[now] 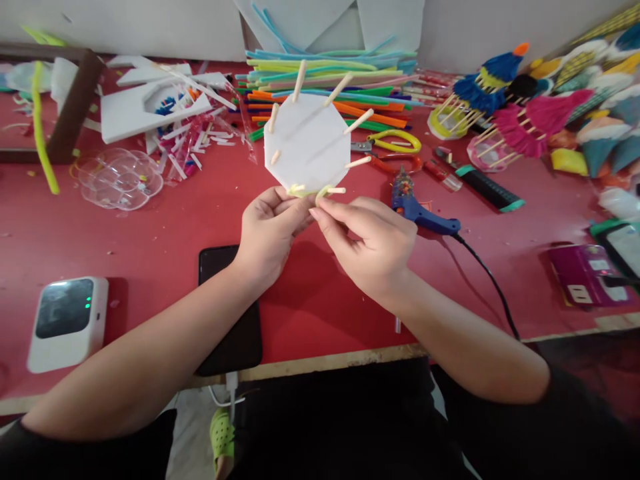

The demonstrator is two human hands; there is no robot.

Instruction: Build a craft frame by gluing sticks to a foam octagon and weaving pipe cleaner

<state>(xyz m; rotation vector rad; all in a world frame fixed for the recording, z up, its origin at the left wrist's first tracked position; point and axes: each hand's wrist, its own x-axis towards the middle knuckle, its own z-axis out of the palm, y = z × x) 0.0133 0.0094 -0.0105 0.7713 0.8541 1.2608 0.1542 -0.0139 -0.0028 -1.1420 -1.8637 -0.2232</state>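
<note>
A white eight-sided board [310, 143] with several short wooden sticks standing up round its edge is held above the red table. My left hand [273, 230] grips the board's near edge, thumb on top and fingers underneath. With thumb and forefinger, my right hand [373, 233] pinches a pale yellow pipe cleaner [324, 193] at the near edge. The pipe cleaner bends round the bases of the two nearest sticks. Its far end is hidden by my fingers.
Coloured pipe cleaners [325, 87] lie stacked at the back. On the right are a blue glue gun [425, 213] with a black cord, yellow-handled pliers [395, 141] and finished stick crafts [530, 127]. A phone [230, 333], clear tray [120, 177] and white device [70, 323] are left.
</note>
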